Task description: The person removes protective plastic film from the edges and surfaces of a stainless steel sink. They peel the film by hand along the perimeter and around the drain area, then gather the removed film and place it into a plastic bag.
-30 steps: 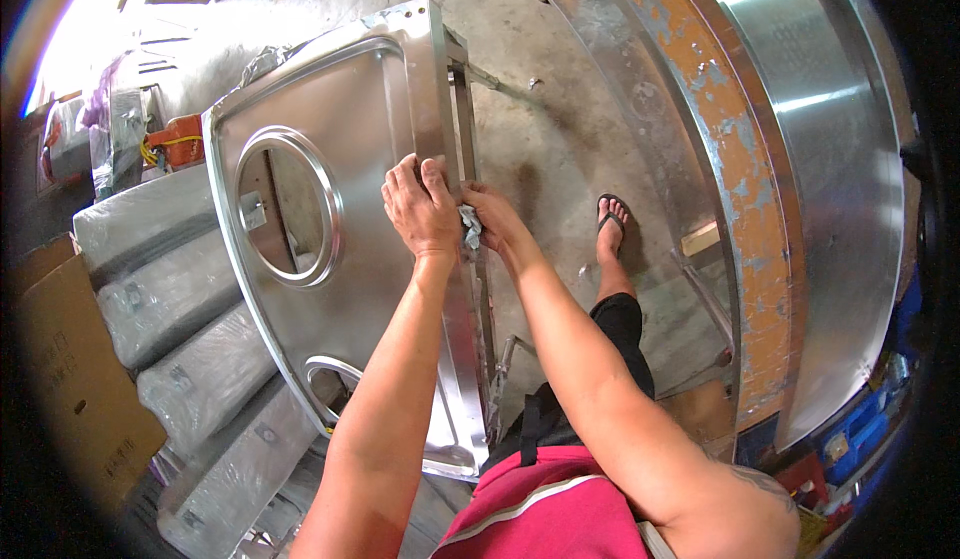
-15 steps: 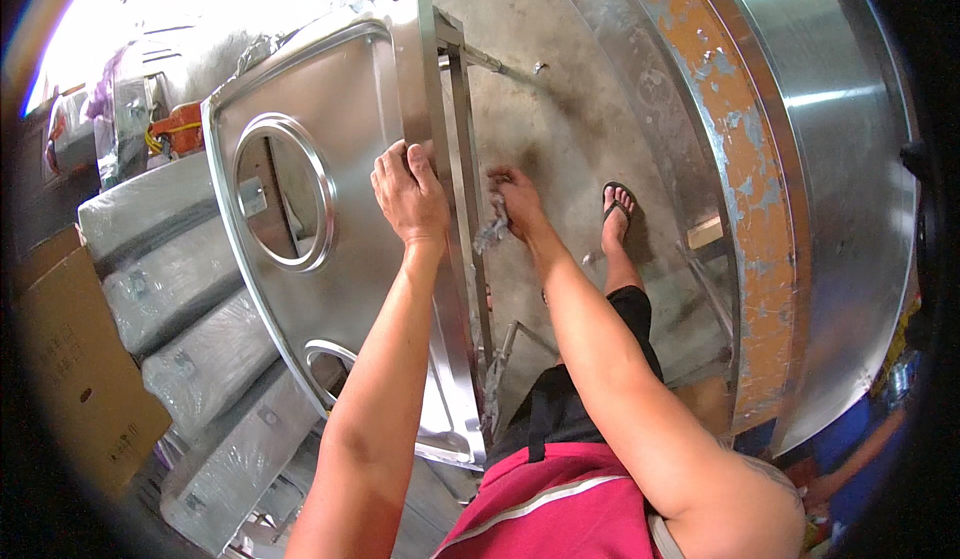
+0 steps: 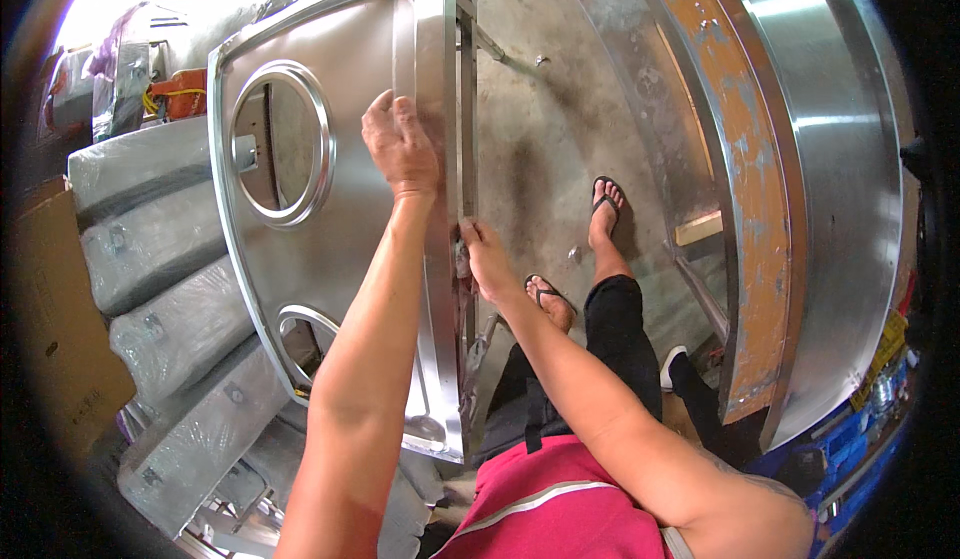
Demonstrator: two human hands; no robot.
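A stainless steel worktop (image 3: 355, 194) with raised rims round two circular openings stands in front of me, to the left. My left hand (image 3: 400, 154) rests on its surface by the right border, with the fingers stretched out and nothing in them. Beside the long right edge, lower down, my right hand (image 3: 485, 259) is closed at the worktop's side. Its fingers are on a crumpled grey wad (image 3: 462, 261), largely hidden between the fingers and the edge; I cannot tell whether it is rag or plastic film.
Several film-wrapped steel units (image 3: 170, 259) lie at the left by a cardboard box (image 3: 70, 309). At the right stands a long steel piece with a peeling orange strip (image 3: 750, 189). Another person's white shoe (image 3: 674, 364) shows near my leg. A small scrap (image 3: 574, 254) lies on the concrete floor (image 3: 550, 109).
My right hand has come down and left, from beside the worktop to its edge, with the wad. My left hand has slid slightly up and left. The view has shifted; both my feet now show.
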